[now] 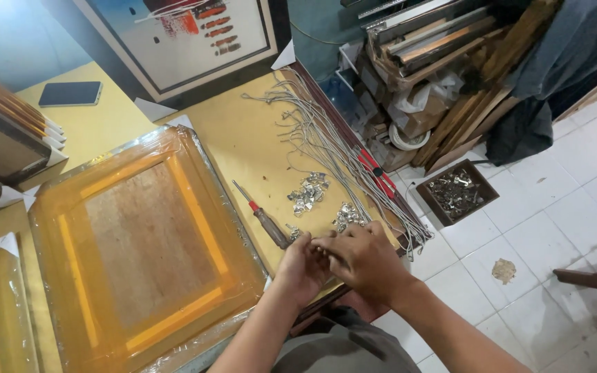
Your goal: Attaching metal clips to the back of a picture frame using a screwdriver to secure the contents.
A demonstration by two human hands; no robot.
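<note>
Our left hand (303, 266) and right hand (361, 257) meet just right of the screwdriver (262, 215), each grip pinched shut on small clips (348, 215); more clips lie beyond it on the surface (243, 138).

This is a picture-framing workshop. A yellow workbench (243, 145) carries a plastic-wrapped frame (139, 255) lying face down, a screwdriver (262, 215), small heaps of metal hanger clips (308, 193) and a bundle of hanging cords (340, 148), with a framed painting (188, 34) leaning behind. Lengths of frame moulding (443, 41) are stacked in the corner, and a box of metal fittings (457, 192) sits on the white tiled floor (561, 200).
</note>
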